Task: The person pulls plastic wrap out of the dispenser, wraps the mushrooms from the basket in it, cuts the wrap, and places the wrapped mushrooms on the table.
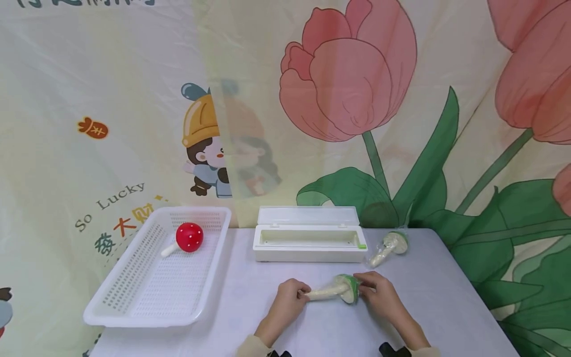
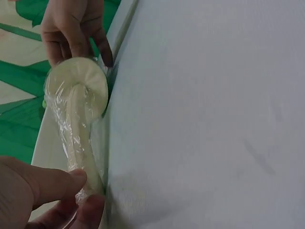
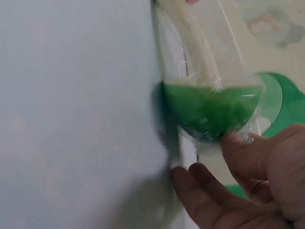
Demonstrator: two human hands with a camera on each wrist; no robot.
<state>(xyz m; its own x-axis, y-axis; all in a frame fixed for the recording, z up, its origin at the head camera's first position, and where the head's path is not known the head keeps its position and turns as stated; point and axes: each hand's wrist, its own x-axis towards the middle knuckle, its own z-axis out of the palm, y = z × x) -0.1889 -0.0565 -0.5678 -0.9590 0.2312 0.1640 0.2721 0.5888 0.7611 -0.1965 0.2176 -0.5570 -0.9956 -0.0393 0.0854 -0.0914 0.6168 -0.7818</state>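
Observation:
My left hand [image 1: 287, 299] pinches the stem end of a toy mushroom in clear plastic wrap [image 1: 327, 292], between thumb and fingers. The mushroom lies lengthwise between my hands, its pale stem to the left and its green cap [image 3: 212, 107] to the right. At the cap end is my right hand [image 1: 379, 292]; one digit touches the wrapped cap in the right wrist view, while the other fingers [image 3: 190, 188] are spread apart from it, loosely bent. The left wrist view shows the cap's pale underside [image 2: 78, 86] through the wrinkled film.
Behind my hands stands a long white box [image 1: 308, 255] with its lid raised. A second wrapped mushroom [image 1: 392, 244] lies right of it. On the left, a white perforated basket [image 1: 147, 312] holds a red mushroom with white dots [image 1: 189, 237]. A printed curtain [image 1: 250, 59] hangs behind the table.

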